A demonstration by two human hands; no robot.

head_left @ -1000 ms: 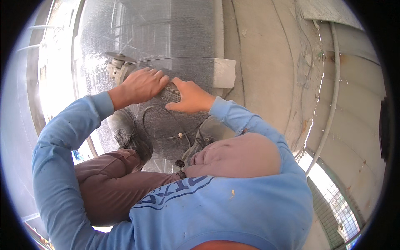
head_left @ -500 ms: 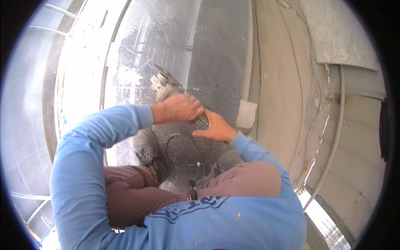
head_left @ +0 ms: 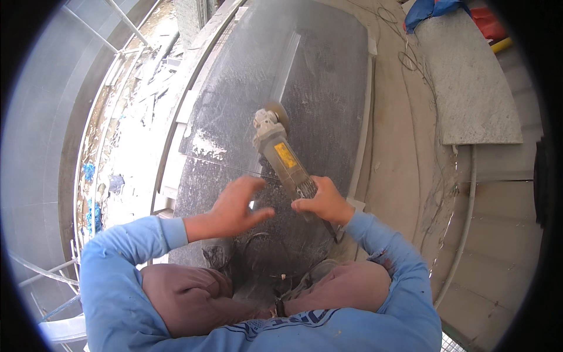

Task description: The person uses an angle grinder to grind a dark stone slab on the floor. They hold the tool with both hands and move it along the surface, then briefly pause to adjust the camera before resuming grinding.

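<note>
A dark slab (head_left: 328,88) stretches toward twelve o'clock. Over its middle is the grinder (head_left: 285,158), head toward eleven. The right hand (head_left: 328,202), at five, wraps its rear end; the left hand (head_left: 234,208), at seven, is spread, empty and apart. Steady control calls for both hands, fingers well behind the disc (head_left: 280,115), perhaps spinning, though blur obscures it.

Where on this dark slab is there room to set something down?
Bare: the dark slab beyond the grinder, and rightward of it to the pale strip. Crowded: the near end, around left hand, right hand and legs.
</note>
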